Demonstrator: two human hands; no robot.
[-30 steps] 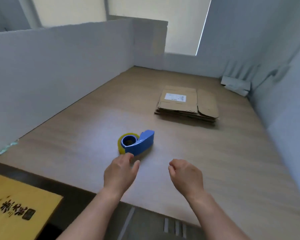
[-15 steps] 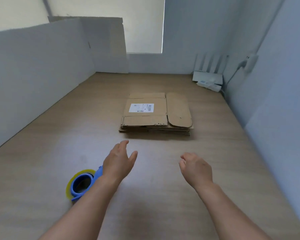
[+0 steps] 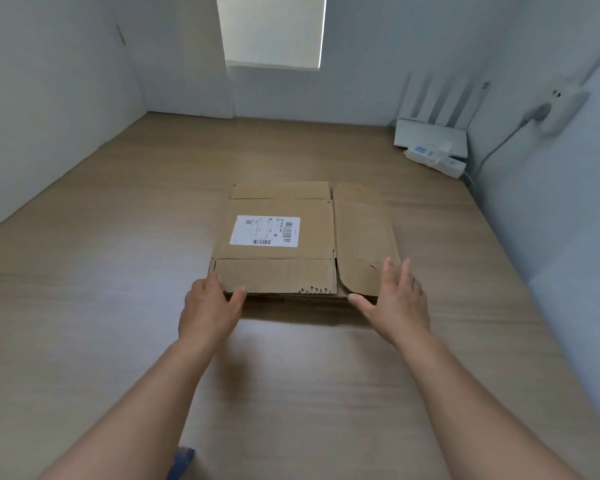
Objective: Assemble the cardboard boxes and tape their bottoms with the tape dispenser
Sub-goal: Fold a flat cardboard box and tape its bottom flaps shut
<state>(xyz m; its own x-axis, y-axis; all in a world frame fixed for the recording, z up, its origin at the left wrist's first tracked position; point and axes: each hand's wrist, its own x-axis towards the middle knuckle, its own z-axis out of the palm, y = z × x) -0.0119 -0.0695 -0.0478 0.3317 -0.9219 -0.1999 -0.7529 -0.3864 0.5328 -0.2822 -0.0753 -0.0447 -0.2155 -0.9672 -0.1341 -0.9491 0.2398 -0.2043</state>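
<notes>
A stack of flattened cardboard boxes (image 3: pixel 281 244) is lying flat in the middle of the wooden table (image 3: pixel 84 306), with a white label (image 3: pixel 264 230) facing up on the top sheet. The stack's near edge is sitting right at both hands.

The left hand (image 3: pixel 208 311) is reaching the near left corner. Its grip is released: the thumb is spreading away from the fingers, its tip is touching the near edge, and the fingers are lying along the left side of the corner. It is not pinching the cardboard.

The right hand (image 3: pixel 397 301) is hovering at the near right corner, over the rounded flap. Its grip is wide and released too, with the fingers straight and fanned and the thumb pointing left along the near edge. Whether the palm is touching the cardboard cannot be told.

A blue sliver of the tape dispenser (image 3: pixel 182 462) is peeking out under the left forearm at the bottom edge, well apart from the stack.

A white router (image 3: pixel 430 135) and a power strip (image 3: pixel 435 158) are sitting in the far right corner.
</notes>
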